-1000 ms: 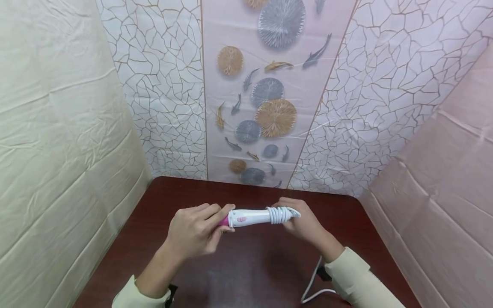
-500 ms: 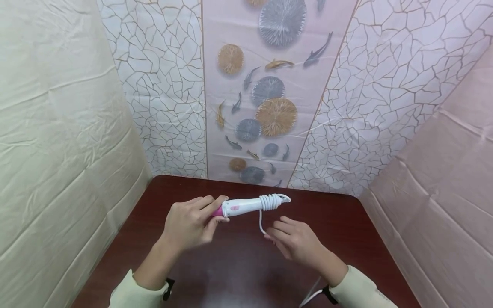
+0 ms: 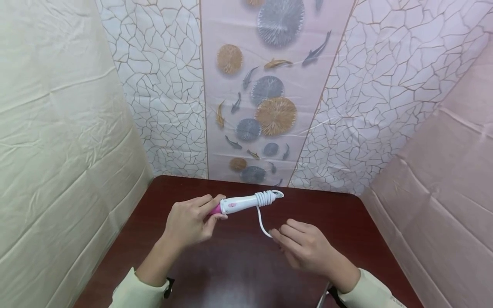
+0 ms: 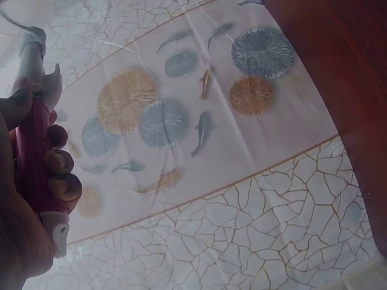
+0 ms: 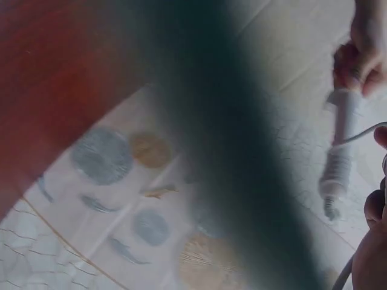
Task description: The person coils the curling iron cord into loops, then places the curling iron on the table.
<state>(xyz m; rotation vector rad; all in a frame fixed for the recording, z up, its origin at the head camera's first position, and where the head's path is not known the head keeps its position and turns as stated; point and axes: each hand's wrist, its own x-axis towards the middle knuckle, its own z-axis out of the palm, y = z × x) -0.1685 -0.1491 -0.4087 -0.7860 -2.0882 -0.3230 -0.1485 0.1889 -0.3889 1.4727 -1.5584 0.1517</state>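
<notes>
My left hand (image 3: 188, 224) holds a curling iron (image 3: 239, 204) by its pink barrel, above the table. Its white handle points right and bears a pink switch. Several turns of white cord (image 3: 263, 198) wrap the handle's end. From these coils a loose length of cord (image 3: 260, 222) hangs down to my right hand (image 3: 308, 248), which pinches it between thumb and fingers. In the left wrist view, curled fingers (image 4: 59, 163) wrap the pink barrel (image 4: 36, 154). In the right wrist view, the coiled handle (image 5: 337, 166) hangs beside my right hand (image 5: 375, 248), partly cut off.
Below both hands lies a dark red-brown table (image 3: 231, 273). More white cord (image 3: 322, 299) runs down by my right wrist. Behind stands a patterned backdrop (image 3: 265, 145), with cream cloth (image 3: 69, 149) at the left and right. A dark blurred band (image 5: 224, 133) crosses the right wrist view.
My right hand has left the handle's end and moved down and right, drawing a loose length of cord off the coils. The curling iron has shifted slightly left and up.
</notes>
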